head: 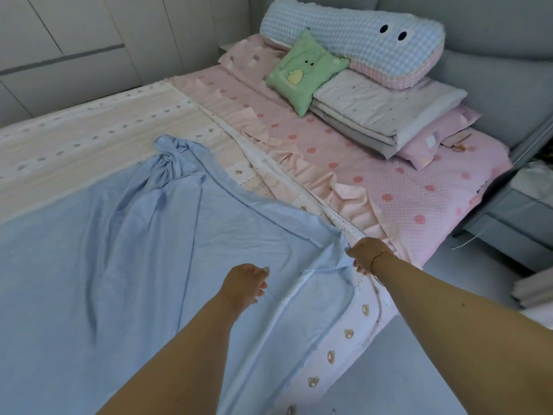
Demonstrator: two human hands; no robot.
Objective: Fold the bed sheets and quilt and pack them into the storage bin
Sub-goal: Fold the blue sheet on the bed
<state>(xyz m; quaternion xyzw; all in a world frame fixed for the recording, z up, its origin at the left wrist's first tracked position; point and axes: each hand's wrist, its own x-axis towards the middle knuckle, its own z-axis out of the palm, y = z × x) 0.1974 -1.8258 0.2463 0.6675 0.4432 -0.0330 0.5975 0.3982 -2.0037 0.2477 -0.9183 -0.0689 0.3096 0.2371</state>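
The right hand [366, 255] pinched the edge of the blue sheet [125, 265] at the right side of the bed [353, 333], just where the bare floor [419, 369] began. The left hand [246, 285] hovered nearby above the sheet with fingers loosely curled, holding nothing. The sheet spread away to the left (wrinkled, one corner bunched farther up). Beyond it lay a pink dotted cover [374, 163], then a folded quilt [386, 115] and a green cushion [305, 71] near the headboard.
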